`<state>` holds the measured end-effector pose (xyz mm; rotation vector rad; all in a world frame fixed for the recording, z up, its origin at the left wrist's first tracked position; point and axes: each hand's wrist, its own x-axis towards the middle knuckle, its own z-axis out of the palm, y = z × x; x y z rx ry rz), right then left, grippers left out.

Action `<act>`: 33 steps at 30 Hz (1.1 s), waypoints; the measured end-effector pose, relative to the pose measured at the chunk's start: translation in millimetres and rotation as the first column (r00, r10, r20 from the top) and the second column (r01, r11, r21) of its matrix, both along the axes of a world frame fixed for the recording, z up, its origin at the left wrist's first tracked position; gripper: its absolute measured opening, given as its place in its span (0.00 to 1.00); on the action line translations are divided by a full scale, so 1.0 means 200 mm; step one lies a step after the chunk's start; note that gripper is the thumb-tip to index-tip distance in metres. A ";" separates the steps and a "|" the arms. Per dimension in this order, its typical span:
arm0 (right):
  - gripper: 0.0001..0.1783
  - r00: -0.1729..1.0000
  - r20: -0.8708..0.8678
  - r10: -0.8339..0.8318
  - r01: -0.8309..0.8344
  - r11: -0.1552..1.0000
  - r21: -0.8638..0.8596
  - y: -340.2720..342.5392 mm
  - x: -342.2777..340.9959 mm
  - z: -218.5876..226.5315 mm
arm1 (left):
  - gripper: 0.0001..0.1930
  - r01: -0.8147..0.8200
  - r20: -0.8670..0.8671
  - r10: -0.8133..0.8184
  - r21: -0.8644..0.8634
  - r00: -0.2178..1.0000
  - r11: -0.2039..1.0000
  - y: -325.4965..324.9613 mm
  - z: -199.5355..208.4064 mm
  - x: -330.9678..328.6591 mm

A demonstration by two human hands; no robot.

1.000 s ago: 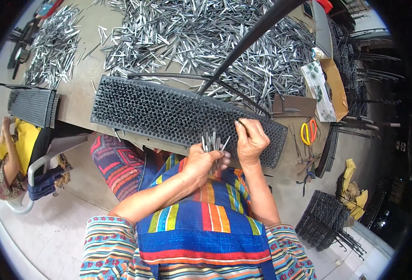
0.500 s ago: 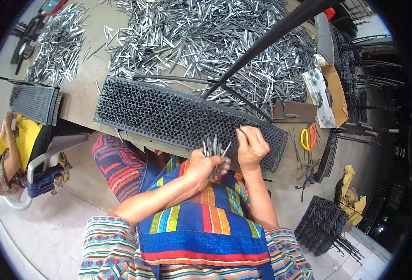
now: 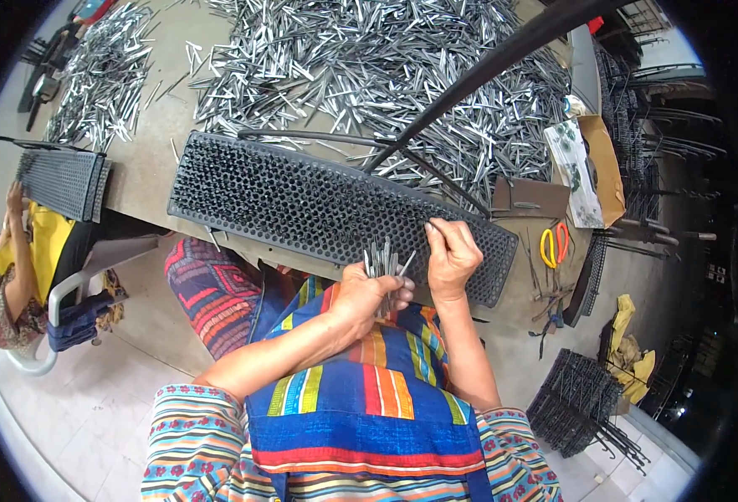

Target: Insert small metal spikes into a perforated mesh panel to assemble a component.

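My left hand point(image 3: 362, 294) is closed around a bundle of thin grey metal strips point(image 3: 380, 258), their ends fanning upward. Just right of it, my right hand point(image 3: 453, 258) pinches thumb and forefinger together over a long black perforated tray point(image 3: 302, 199). Whatever lies between those fingertips is too small or hidden to make out. The tray slants across the table edge in front of me. Dark pieces stand in many holes on its left and middle, while its right end shows more open holes.
A large heap of loose metal strips point(image 3: 335, 75) covers the table behind the tray. A black bar point(image 3: 486, 71) crosses above it. Scissors point(image 3: 553, 246), a brown block point(image 3: 530, 197) and a cardboard box point(image 3: 601, 167) stand right. At left, a co-worker's hand point(image 3: 16, 199) touches another tray point(image 3: 59, 180).
My right hand's pinching fingertips have shifted slightly over the tray. My left hand stays with its bundle. At left, the co-worker's hand has risen to the other tray.
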<state>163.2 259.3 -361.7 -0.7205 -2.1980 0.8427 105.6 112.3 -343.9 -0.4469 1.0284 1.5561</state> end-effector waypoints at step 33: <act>0.08 0.993 0.110 -0.047 0.033 0.991 0.127 0.04 0.01 0.06 | 0.05 0.077 -0.103 -0.080 -0.031 0.991 0.997 0.01 0.01 -0.01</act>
